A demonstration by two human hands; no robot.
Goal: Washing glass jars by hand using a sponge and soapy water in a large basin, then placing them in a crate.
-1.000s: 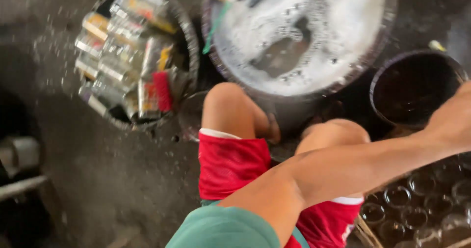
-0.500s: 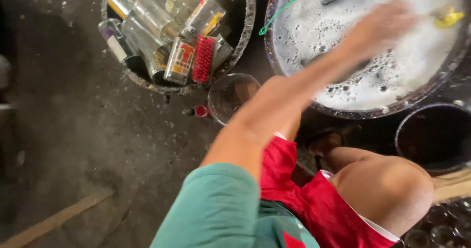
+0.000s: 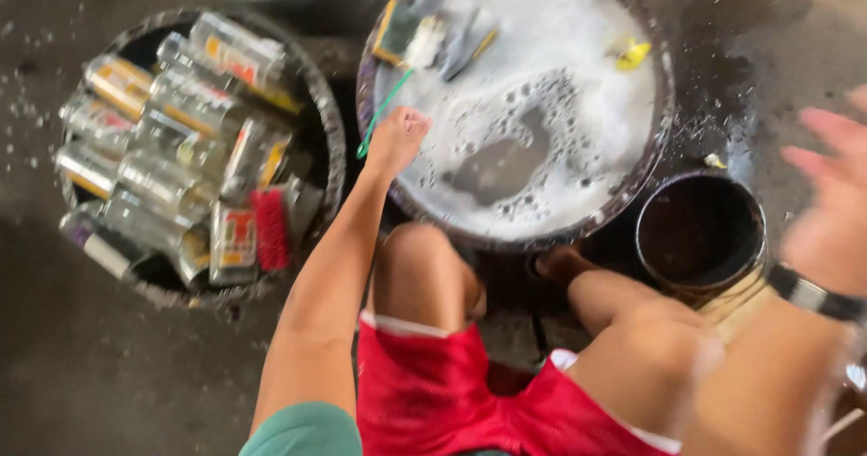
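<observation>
While the person squats on the wet floor, knees drawn up to keep everything within arm's reach, the left hand [image 3: 395, 140], fingers curled, its grip unclear, rests at the rim of the soapy basin [image 3: 652, 149], beside a tub of bottles [image 3: 330, 140], the blurred right hand [image 3: 835, 203] spread open, empty.

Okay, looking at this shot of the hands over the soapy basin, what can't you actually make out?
Head view:
- Right hand: motion-blurred, cut by the right edge; grip unclear.
- Left hand at the round foamy metal basin: fingers curl away, contents hidden.
- Basin bottom: under suds.
- Small dark round bucket: inside too dark.
</observation>
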